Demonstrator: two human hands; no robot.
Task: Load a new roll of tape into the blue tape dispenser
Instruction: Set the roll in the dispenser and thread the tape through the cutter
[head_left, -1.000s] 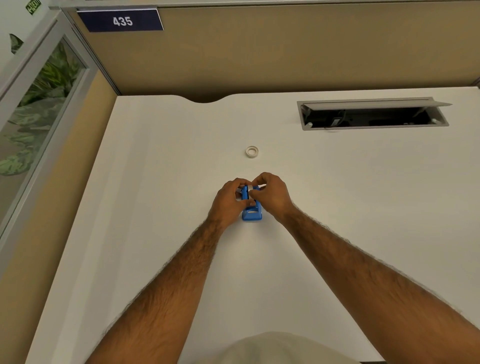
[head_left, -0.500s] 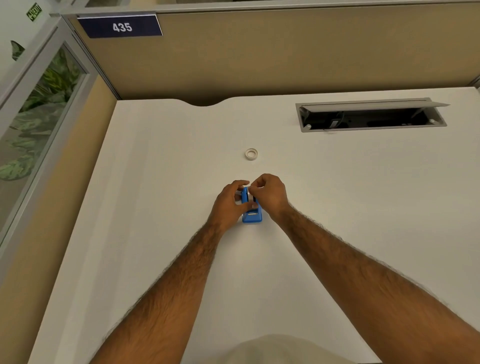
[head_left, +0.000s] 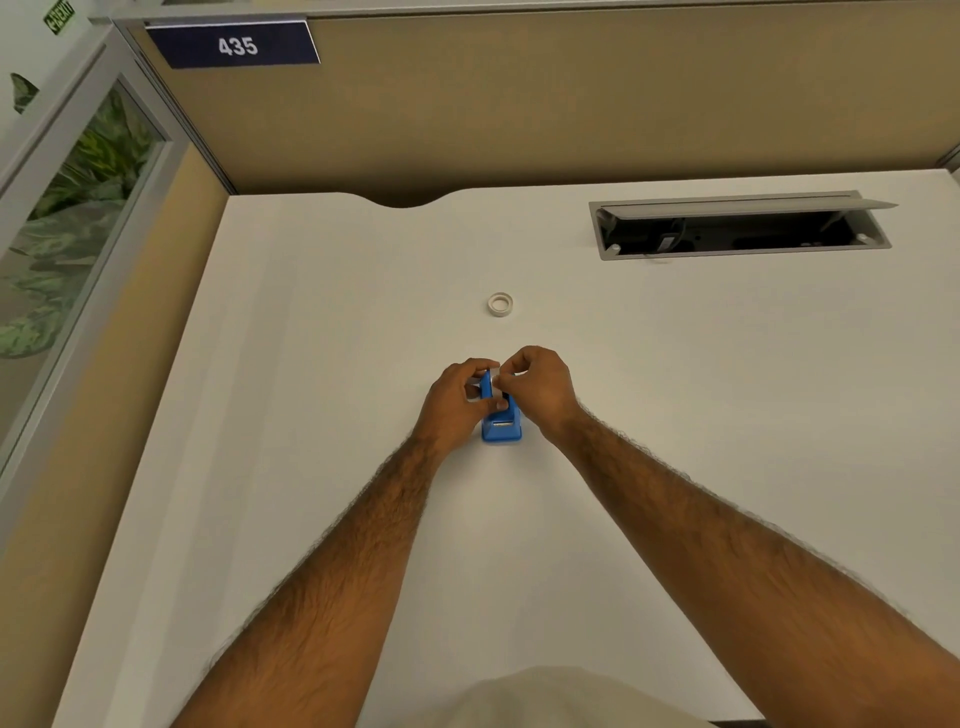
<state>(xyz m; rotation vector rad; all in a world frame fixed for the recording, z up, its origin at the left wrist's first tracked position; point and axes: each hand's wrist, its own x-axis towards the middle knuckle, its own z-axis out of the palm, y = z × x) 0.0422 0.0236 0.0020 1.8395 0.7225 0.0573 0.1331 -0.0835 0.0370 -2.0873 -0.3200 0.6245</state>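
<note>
Barely moved: left hand (head_left: 457, 402) and right hand (head_left: 540, 387) still pinch the boxy plastic dispenser (head_left: 501, 428).

White desk (head_left: 311, 364), tan partition (head_left: 571, 104) (numbered 435), glass panel (head_left: 67, 208) left

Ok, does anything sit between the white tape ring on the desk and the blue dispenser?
Nothing visible: bare desk separates the tape ring from the dispenser, though the left hand and right hand cover its top.

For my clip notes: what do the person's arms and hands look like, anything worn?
The left forearm and right forearm are bare and hairy, no sleeves in view. The left hand and right hand are ungloved; no watch or wristband shows.
</note>
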